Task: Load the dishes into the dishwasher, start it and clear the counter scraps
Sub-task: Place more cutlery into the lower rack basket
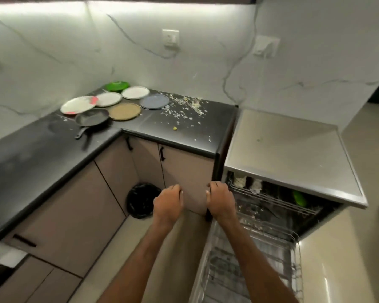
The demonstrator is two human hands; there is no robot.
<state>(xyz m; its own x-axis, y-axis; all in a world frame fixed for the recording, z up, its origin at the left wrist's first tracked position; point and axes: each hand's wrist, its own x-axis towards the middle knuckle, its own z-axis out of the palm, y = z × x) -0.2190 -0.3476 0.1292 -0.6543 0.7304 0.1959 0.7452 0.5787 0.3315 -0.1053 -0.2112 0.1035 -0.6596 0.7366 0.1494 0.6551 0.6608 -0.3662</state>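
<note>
Several dirty plates lie in the counter corner: a green plate [117,85], a grey-blue plate [154,101], a tan plate [124,111] and white ones. A black frying pan [92,119] sits in front of them. Food scraps [184,106] are scattered to their right. The dishwasher [289,149] stands open at the right with its lower rack [249,270] pulled out. Its upper rack [271,197] holds a green item [299,197]. My left hand [169,204] and right hand [220,200] hover side by side before the cabinet. Their fingers are curled, and I see nothing in them.
A bin lined with a black bag [143,200] stands on the floor in the cabinet corner, left of my hands. The black L-shaped counter [42,154] runs along the left and back. Two wall sockets [170,38] sit on the marble backsplash.
</note>
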